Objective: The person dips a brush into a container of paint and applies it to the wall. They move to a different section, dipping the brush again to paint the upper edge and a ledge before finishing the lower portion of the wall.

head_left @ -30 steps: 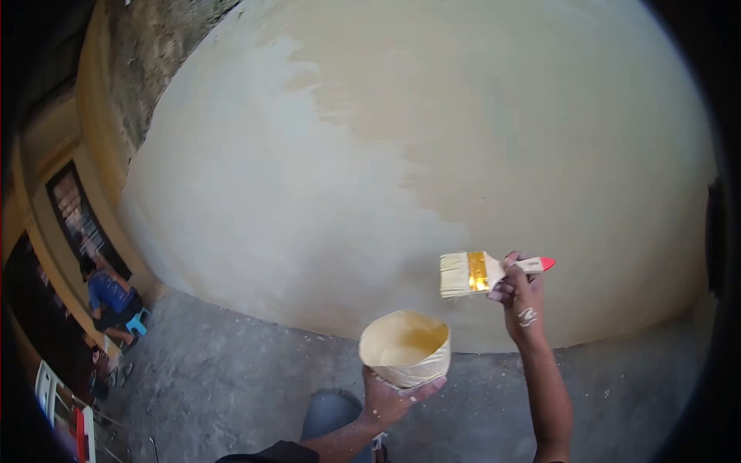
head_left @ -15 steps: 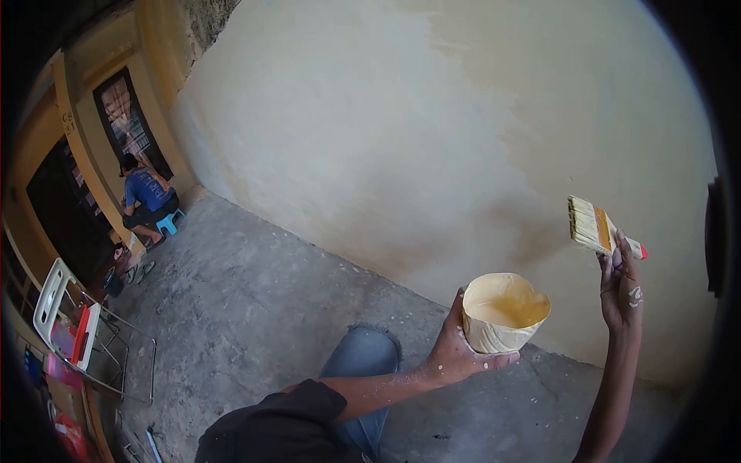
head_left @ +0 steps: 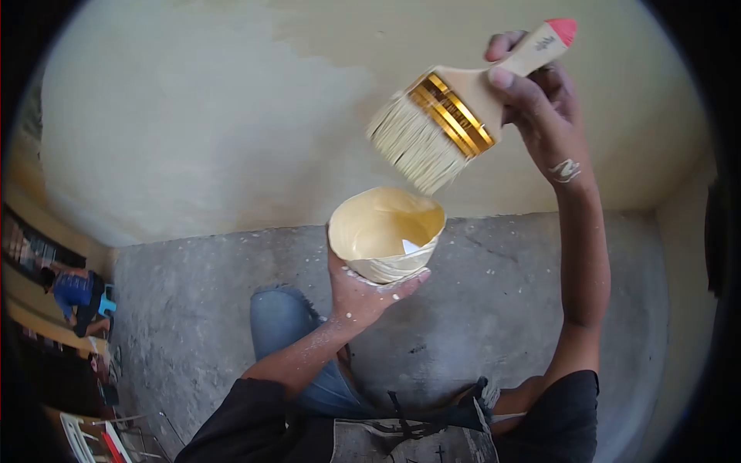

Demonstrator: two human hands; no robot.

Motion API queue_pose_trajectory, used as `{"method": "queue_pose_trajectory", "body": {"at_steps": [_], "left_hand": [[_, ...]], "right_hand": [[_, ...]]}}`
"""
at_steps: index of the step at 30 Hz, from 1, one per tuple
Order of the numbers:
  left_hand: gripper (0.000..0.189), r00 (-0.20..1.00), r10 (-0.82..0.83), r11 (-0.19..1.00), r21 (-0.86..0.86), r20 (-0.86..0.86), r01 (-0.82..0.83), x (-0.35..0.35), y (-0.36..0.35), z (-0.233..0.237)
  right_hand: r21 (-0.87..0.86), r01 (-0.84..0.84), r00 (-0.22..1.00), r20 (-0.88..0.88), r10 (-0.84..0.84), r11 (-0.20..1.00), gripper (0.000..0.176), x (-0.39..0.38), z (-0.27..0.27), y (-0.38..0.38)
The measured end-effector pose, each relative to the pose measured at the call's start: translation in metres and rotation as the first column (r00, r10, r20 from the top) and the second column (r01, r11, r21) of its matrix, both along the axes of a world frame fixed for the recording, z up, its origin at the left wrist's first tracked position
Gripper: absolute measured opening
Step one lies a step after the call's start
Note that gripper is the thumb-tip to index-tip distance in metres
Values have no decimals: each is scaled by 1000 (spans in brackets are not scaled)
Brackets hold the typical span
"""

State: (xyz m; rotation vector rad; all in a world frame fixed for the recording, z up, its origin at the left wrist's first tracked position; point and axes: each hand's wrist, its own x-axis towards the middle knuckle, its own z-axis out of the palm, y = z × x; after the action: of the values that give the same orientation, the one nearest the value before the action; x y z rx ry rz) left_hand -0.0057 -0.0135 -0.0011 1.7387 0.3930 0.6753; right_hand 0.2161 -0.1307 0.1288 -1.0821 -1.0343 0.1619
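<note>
Gripped by its wooden handle, a wide paintbrush (head_left: 444, 123) with a gold metal band and a red handle tip is in my right hand (head_left: 544, 108). Its pale bristles point down and left, just above the paint cup (head_left: 386, 268) and apart from it. My left hand (head_left: 367, 297) is wrapped around the cup from below. Cream paint coats the cup's inside and outer wall, and a small white piece shows inside near the rim. Paint specks dot my left hand and forearm; a paint smear marks my right wrist.
Ahead stands a wall (head_left: 193, 116), pale on the left and creamier on the right. The grey concrete floor (head_left: 208, 355) carries paint spots. Far left, a person (head_left: 75, 295) sits on a blue stool (head_left: 108, 299). A white folding chair (head_left: 76, 440) stands lower left.
My right hand has brought the paintbrush in from the right, nearer to me and over the cup. The view has turned, so the seated person and chair appear lower and farther left.
</note>
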Motion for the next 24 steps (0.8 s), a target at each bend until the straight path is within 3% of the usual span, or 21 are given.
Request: {"method": "queue_pose_trajectory", "body": {"at_steps": [2,4,5,7,9,11,19,24], "left_hand": [[91,999,-36,999,36,-6,36,3,-2,-3],[94,1000,-1,991,130,-21,3,2,-5,-11],[94,1000,-5,991,130,-24,9,4,-9,-13],[97,996,-47,998,27,-77,49,5,-16,-17],[99,996,-62,994,81,-67,67,4,-19,-22],[100,995,-81,988,130,-57,88,5,-19,-24],[103,995,-96,944,314,-36,103,3,-17,-19],[101,993,-105,943,313,-48,114,0,-17,-18]], "right_hand": [[-38,-21,997,76,24,999,32,-4,2,-4],[-67,-203,961,178,212,977,26,-8,0,-6],[-67,-199,962,175,208,978,26,-7,-1,-9],[-180,-250,866,398,303,951,19,-7,-2,-14],[-155,-248,823,488,292,956,17,-10,-4,-12],[-299,-262,688,609,395,918,21,-11,-6,-9],[-466,-115,561,699,444,877,24,-29,-7,-1],[-462,-96,554,711,433,882,28,-35,-12,4]]}}
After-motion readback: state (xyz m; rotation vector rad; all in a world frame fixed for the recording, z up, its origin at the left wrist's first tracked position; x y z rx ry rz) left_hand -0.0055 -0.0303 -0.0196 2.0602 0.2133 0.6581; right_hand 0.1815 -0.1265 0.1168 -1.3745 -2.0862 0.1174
